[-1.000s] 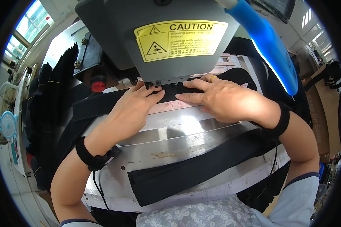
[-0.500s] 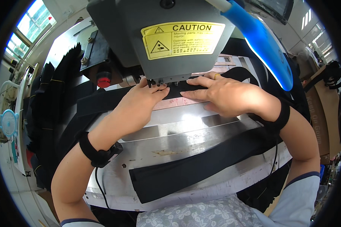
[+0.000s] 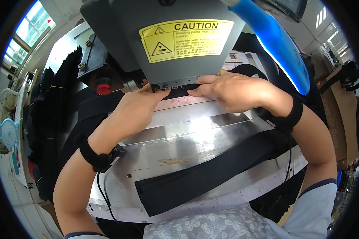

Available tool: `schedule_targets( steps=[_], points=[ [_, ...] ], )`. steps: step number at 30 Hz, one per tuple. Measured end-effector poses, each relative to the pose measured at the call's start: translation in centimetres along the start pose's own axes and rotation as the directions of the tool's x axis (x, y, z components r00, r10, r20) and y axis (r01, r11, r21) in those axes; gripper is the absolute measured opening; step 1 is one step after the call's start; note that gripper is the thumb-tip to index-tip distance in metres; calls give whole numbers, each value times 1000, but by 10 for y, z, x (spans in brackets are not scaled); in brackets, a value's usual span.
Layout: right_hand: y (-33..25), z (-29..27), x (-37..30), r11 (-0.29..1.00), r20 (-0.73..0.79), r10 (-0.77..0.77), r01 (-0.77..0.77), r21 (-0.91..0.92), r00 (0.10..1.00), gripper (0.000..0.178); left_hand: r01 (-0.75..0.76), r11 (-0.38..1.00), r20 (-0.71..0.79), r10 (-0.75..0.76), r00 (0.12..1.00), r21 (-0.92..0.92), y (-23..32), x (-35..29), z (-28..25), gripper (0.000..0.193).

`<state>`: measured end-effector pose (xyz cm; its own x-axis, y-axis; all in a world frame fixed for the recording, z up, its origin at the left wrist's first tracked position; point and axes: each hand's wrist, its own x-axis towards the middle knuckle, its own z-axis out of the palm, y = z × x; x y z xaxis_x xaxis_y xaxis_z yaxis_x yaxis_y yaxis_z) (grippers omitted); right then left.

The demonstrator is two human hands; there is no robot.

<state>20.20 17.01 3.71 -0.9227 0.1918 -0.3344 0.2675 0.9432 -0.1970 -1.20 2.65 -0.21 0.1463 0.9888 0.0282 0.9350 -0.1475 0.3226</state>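
A black fabric strip point(image 3: 178, 93) lies under the grey sewing machine head point(image 3: 127, 36), along a pink marked band point(image 3: 186, 101) on the metal work plate point(image 3: 163, 133). On the strip's left part rests my left hand point(image 3: 136, 107), its thumb pointing right beside the needle area. The machine head hides some of that hand's fingertips. My right hand point(image 3: 233, 92) presses on the strip from the other side, with fingers stretched toward the needle area. A second black strip point(image 3: 203, 171) lies slantwise across the plate nearer to me, touched by neither hand.
Stacks of black fabric pieces point(image 3: 48, 107) hang at the left. A red button point(image 3: 103, 86) sits beside the machine head. The blue lamp point(image 3: 281, 49) reaches down at the right. Cables run from both wristbands, and a cardboard box point(image 3: 335, 115) stands far right.
The view has shifted slightly. Both hands stay on the strip, and the left fingertips are now more hidden by the machine head. The nearer black strip lies as before.
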Motion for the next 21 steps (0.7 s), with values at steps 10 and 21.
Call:
schedule_targets(
  steps=[10,21],
  points=[
    [-19,0,-18,1000,102,10,-12,18,995,72,-133,991,-26,133,991,1,15,-18,2,35],
    [-8,-17,-13,956,-86,288,-292,-30,954,38,282,940,-118,-263,957,190,5,-34,-23,52]
  ],
)
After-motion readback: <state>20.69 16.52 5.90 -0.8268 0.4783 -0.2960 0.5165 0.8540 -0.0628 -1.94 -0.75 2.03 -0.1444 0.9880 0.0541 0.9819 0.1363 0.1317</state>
